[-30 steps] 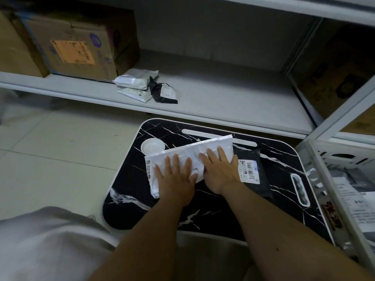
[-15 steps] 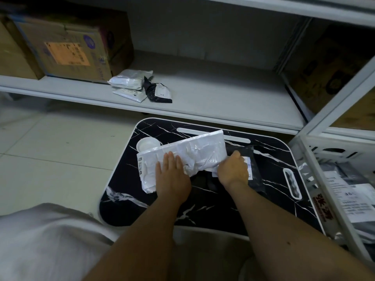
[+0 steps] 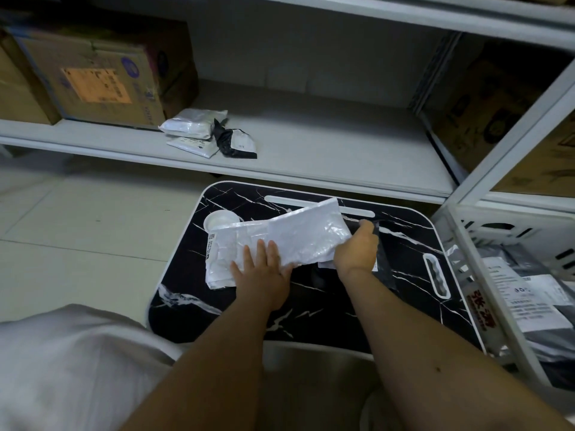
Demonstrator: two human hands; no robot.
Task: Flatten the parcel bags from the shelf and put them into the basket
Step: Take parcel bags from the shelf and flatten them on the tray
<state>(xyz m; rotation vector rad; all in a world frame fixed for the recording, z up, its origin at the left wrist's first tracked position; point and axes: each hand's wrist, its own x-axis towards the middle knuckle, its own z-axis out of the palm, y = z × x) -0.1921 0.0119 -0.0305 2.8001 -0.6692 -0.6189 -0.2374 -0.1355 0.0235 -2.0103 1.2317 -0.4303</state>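
A crinkled white parcel bag (image 3: 289,237) lies across the black marble-patterned lap table (image 3: 404,293). My left hand (image 3: 264,275) presses flat on the bag's near left part with straight fingers. My right hand (image 3: 357,250) grips the bag's right end and lifts it off the table. Under that end lies a black parcel bag (image 3: 385,272), mostly hidden. Three more parcel bags (image 3: 208,132), two white and one black, sit on the grey shelf (image 3: 326,157). The white basket (image 3: 466,275) stands at the right with flattened bags inside.
Cardboard boxes (image 3: 93,79) stand on the shelf's left end, more boxes (image 3: 497,113) behind the upright at the right. A white round lid or cup holder (image 3: 221,220) sits at the table's far left. Tiled floor (image 3: 77,231) lies to the left.
My right hand went from pressing flat on the white bag to gripping its right end and raising it. My left hand stays pressed on the bag's left part.
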